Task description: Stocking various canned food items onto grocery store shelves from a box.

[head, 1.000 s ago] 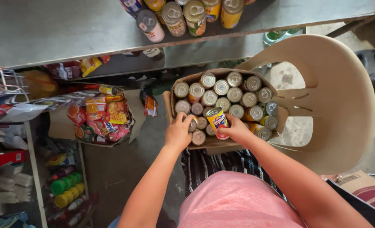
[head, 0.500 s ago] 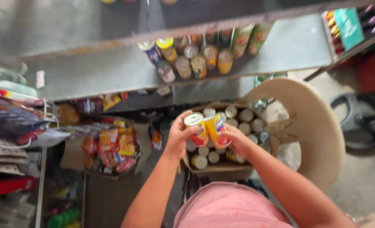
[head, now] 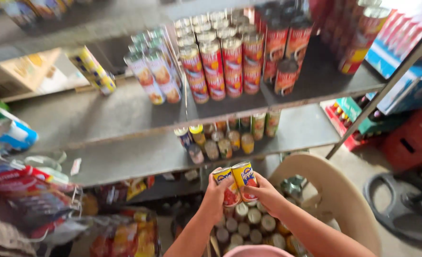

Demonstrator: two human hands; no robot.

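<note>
We've got two cans up in the air here, side by side and touching, just above the box of cans (head: 249,228). Our left hand (head: 215,197) is wrapped around the left can (head: 226,185), red and yellow label, tilted a little. Our right hand (head: 263,192) grips the right can (head: 244,178) from below, fingers curled round it. Both sit under the lower grey shelf (head: 139,157), where a short row of mixed cans (head: 220,140) stands. Right of the box, the beige plastic chair (head: 344,200) curves around it.
</note>
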